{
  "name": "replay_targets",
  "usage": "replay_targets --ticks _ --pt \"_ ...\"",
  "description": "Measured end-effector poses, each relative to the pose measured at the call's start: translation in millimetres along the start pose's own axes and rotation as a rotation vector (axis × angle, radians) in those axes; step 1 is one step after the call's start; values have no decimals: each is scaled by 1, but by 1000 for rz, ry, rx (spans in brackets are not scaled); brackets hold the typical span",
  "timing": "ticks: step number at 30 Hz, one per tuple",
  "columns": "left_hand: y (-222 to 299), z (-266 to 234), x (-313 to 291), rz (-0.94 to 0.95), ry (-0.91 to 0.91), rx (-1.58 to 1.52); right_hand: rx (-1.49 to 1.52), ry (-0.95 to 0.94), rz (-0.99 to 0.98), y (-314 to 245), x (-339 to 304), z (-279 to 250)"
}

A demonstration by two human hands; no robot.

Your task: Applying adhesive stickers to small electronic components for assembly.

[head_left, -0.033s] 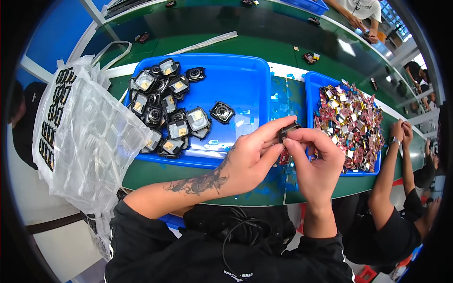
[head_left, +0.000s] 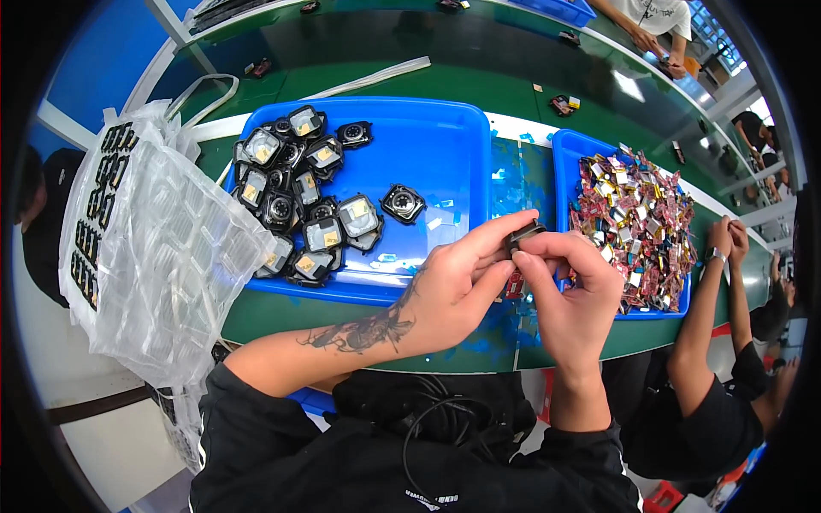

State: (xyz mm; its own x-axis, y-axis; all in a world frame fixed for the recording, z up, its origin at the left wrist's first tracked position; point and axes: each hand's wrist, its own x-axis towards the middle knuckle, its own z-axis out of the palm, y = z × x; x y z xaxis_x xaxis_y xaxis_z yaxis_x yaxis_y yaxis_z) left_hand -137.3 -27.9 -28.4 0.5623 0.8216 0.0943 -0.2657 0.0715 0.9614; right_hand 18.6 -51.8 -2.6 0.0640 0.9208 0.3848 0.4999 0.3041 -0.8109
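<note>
Above the green bench, my left hand (head_left: pixel 453 295) and my right hand (head_left: pixel 577 295) meet at a small black watch case (head_left: pixel 525 229). The left fingers pinch it from the left and behind. From the right, my right thumb and forefinger close on its near edge. A red piece like a circuit board (head_left: pixel 514 285) shows just below the case; whether it is attached I cannot tell. To the left, a blue tray (head_left: pixel 428 128) holds a heap of black watch cases (head_left: pixel 323 232), and one case (head_left: pixel 402 203) lies apart from them.
At the right, a second blue tray (head_left: pixel 560 162) is full of small red and white electronic parts (head_left: pixel 633 231). Clear plastic trays (head_left: pixel 171 248) hang over the left side. Beyond runs a green conveyor (head_left: pixel 496 64). A co-worker's arms (head_left: pixel 705 299) are on the right.
</note>
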Motion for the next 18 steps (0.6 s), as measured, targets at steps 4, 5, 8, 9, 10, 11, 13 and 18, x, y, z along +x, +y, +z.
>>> replay_targets --ticks 4,5,8,9,10,11,13,18 --pt "-7 1 0 -17 19 22 -63 -32 -27 -1 2 -1" --pt "-11 1 0 55 47 55 -75 -35 -33 -1 2 -1" --pt "-14 0 0 144 69 159 -87 -35 -32 -1 1 -1" --pt "-14 -1 0 162 60 226 -90 -32 -25 0 0 -2" --pt "-11 -1 -1 160 57 227 -89 -29 -22 0 -1 -1" --pt "-7 0 -1 88 21 181 -64 13 -10 -1 -1 1" --pt "-4 1 -1 12 -14 138 -34 54 4 1 -2 2" --pt "-7 -3 3 8 -3 -55 -288 147 -63 6 0 6"
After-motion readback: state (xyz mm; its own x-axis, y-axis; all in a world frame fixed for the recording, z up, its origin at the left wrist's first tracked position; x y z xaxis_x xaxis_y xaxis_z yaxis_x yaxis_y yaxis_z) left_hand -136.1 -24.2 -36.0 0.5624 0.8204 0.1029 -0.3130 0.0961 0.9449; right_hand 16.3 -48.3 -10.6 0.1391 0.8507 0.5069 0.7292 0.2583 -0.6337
